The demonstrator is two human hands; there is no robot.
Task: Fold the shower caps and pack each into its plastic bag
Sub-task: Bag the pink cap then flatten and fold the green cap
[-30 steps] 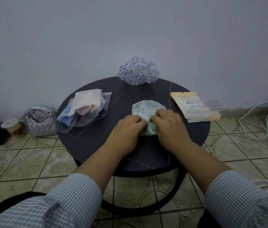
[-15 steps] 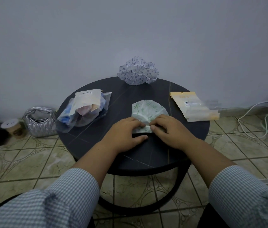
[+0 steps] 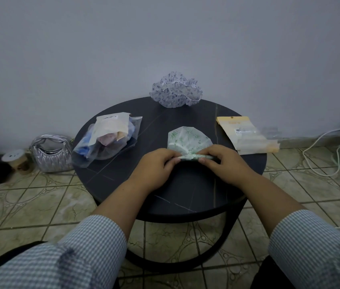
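A white shower cap with green print (image 3: 188, 139) lies flattened in the middle of the round dark table (image 3: 185, 190). Its near edge is rolled into a narrow band. My left hand (image 3: 156, 165) pinches the band's left end and my right hand (image 3: 221, 161) pinches its right end. A second, blue-flowered shower cap (image 3: 175, 90) sits crumpled at the table's far edge. Empty plastic bags with yellow card tops (image 3: 248, 135) lie at the right of the table. At the left lies a pile of packed bags (image 3: 106, 140).
The table stands against a plain wall on a tiled floor. A silver quilted handbag (image 3: 50, 153) and a small paper cup (image 3: 16, 159) sit on the floor at the left. White cables (image 3: 321, 155) run across the floor at the right.
Both hands have drawn slightly apart along the cap's near edge, which is now rolled up into a narrow band. More of the cap's fan shape shows beyond the fingers.
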